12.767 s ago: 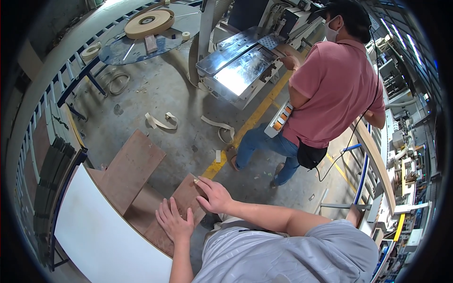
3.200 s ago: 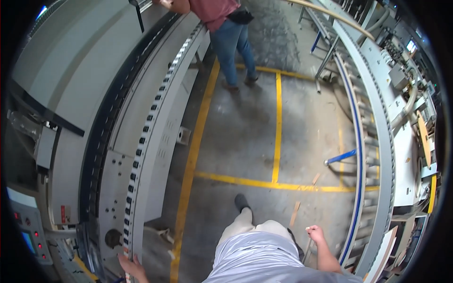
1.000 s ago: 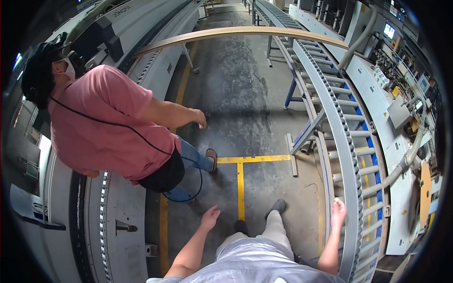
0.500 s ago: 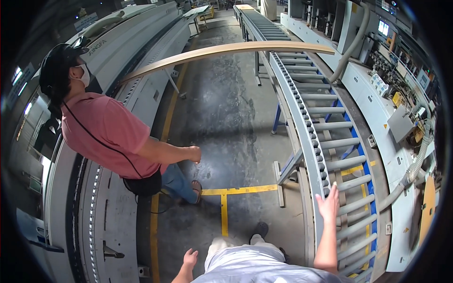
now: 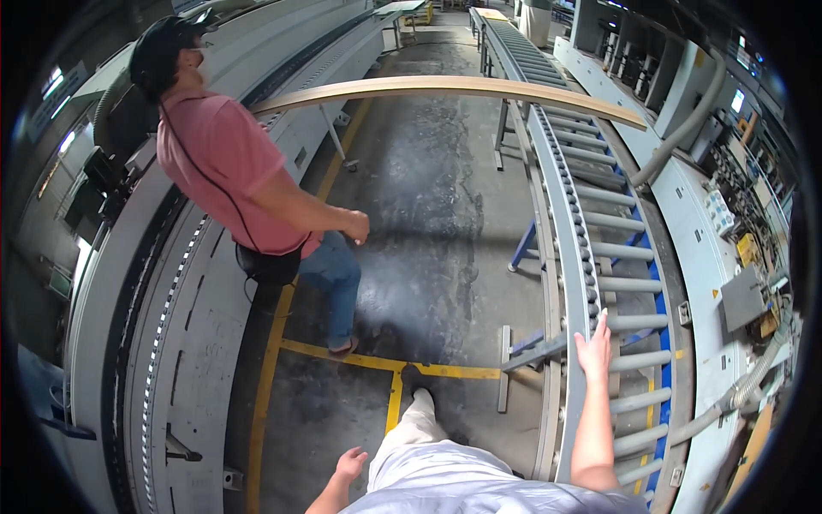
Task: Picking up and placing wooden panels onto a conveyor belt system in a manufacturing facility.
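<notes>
Your R hand [image 5: 594, 353]: fingers wide, by conveyor rail [image 5: 569, 248]; L hand [image 5: 350, 463]: loosely parted. Rail prob. stiff, heavy; hold edge just L of R fingers.

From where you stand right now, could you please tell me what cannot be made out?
In the head view:
Bare left hand: most of its forearm is cut off by the lower edge.
Bare right hand: it covers part of the grey metal roller-conveyor rail, so whether they touch is unclear.
Small parts on the white machine at right: too small to tell apart.
</notes>
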### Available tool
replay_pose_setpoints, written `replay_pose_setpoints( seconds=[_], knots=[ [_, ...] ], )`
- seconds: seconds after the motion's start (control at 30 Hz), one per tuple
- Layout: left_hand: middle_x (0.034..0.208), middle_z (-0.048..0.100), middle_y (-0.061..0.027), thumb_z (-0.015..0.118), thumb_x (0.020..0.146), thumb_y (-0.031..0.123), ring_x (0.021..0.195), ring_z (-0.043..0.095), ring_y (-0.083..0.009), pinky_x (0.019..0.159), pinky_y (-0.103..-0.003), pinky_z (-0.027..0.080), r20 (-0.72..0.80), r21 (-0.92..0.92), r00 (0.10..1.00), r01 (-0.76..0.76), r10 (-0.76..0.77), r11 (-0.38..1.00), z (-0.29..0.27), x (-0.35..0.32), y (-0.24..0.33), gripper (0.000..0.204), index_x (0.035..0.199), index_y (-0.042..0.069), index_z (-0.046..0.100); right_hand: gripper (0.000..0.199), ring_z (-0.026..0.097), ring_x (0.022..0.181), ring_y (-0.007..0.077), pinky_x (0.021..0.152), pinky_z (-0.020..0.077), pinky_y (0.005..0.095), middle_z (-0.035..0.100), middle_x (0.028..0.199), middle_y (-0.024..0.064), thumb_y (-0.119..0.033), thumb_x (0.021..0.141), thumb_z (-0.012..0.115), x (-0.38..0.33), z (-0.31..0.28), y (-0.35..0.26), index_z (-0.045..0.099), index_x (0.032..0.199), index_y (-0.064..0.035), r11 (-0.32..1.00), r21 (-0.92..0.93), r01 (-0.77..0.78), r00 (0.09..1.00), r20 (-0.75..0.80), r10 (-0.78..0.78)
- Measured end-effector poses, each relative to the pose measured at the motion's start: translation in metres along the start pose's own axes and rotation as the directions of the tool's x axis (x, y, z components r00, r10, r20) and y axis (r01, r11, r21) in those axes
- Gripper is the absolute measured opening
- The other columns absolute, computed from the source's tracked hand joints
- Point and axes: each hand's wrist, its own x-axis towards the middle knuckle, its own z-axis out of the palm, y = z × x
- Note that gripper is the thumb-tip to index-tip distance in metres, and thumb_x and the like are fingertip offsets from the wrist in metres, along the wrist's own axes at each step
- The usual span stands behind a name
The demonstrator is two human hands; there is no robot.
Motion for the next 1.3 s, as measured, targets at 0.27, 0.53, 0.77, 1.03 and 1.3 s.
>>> replay_pose_setpoints(
  seconds=[0.27,0.53,0.77,1.03,1.3],
  knots=[
    [0.125,0.055,-0.0158,0.062,0.083,0.034,0.114,0.054,-0.0243,0.094,-0.032,0.043,0.116,0.145,0.987,-0.130,0.113,0.981,-0.064,0.093,0.065,0.058,0.130,0.002,0.046,0.080,0.048,0.114,0.0384,0.093,0.0417,0.0441,0.043,0.131,0.0192,-0.026,0.079,0.065,0.023,0.018,-0.010,0.020,0.144,-0.0165,0.993,-0.081,-0.090,0.993,-0.078,0.083],
    [0.131,0.047,-0.0176,0.066,0.077,0.034,0.119,0.047,-0.0307,0.099,-0.036,0.039,0.185,0.465,0.812,-0.568,0.553,0.679,-0.175,0.078,0.277,0.068,0.134,0.006,0.040,0.076,0.043,0.119,0.0396,0.096,0.0374,0.0456,0.040,0.134,0.0221,-0.026,0.082,0.061,0.030,0.023,-0.031,0.019,0.144,-0.0151,0.977,-0.155,-0.145,0.978,-0.173,0.117],
    [0.139,0.035,-0.0234,0.080,0.058,0.036,0.117,0.046,-0.0397,0.095,-0.044,0.041,0.604,0.358,0.335,-0.925,0.723,0.128,-0.197,0.019,0.338,0.095,0.138,0.011,0.035,0.076,0.037,0.125,0.0375,0.101,0.0325,0.0456,0.036,0.137,0.0211,-0.028,0.083,0.060,0.080,0.039,-0.054,0.019,0.144,-0.0122,0.968,-0.200,-0.149,0.974,-0.200,0.109],
    [0.136,0.039,-0.0188,0.040,0.089,0.035,0.123,0.037,-0.0334,0.108,-0.036,0.024,0.493,0.299,0.745,-0.630,0.449,0.717,-0.145,0.019,0.368,0.059,0.140,0.008,0.029,0.081,0.034,0.128,0.0366,0.104,0.0293,0.0449,0.033,0.140,0.0200,-0.025,0.080,0.064,0.187,0.044,-0.110,0.017,0.145,-0.0122,0.988,-0.149,-0.035,0.983,-0.182,0.007],
    [0.135,0.045,-0.0139,0.027,0.092,0.047,0.121,0.041,-0.0334,0.107,-0.041,0.027,0.597,0.384,0.651,-0.745,0.469,0.545,-0.115,0.071,0.481,0.060,0.141,0.013,0.031,0.083,0.035,0.128,0.0360,0.104,0.0304,0.0428,0.032,0.141,0.0197,-0.016,0.079,0.065,0.317,0.065,-0.151,0.015,0.145,-0.0152,0.997,-0.068,0.021,0.993,-0.115,-0.029]
  ],
)
